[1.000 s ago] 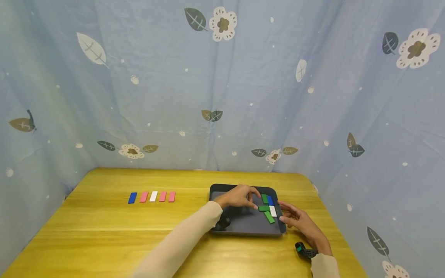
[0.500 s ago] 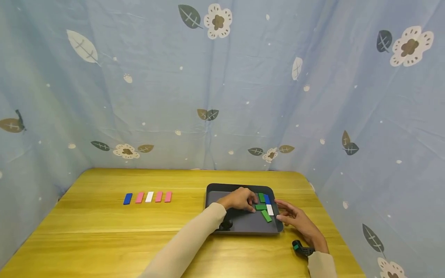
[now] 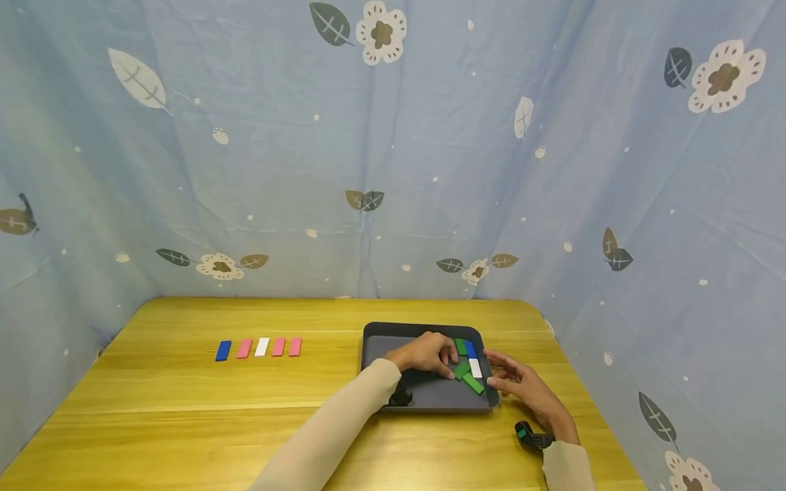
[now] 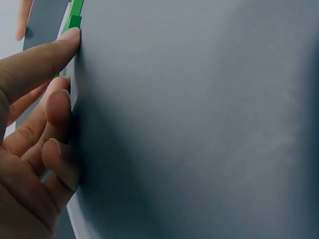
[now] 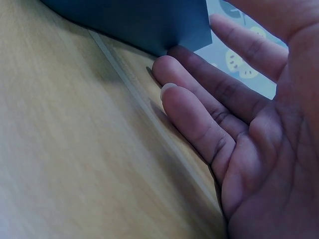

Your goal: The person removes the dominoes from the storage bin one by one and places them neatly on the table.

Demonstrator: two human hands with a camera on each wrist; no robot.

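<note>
My left hand [image 3: 426,353] is over the dark tray [image 3: 430,409], its thumb and fingers pinching the left end of a green block [image 3: 462,370]. In the left wrist view, the thumb of my left hand [image 4: 35,109] lies against the green block [image 4: 75,21], with the other fingers bent below. Another green block [image 3: 473,383] touches it. Farther back in the tray are a green block [image 3: 460,346], a blue block [image 3: 470,349] and a white block [image 3: 475,368]. Loosely bent, my right hand [image 3: 531,392] stands at the tray's right wall, holding nothing.
To the left on the wooden table [image 3: 184,423], a spaced row has a blue block [image 3: 224,350], a pink block [image 3: 244,348], a white block [image 3: 261,347] and two more pink ones. A patterned curtain [image 3: 295,136] hangs behind and beside the table.
The green block at my left fingertips has turned from level to slanted, against the lower green block. My left hand has closed in on it; my right hand stays at the tray wall.
</note>
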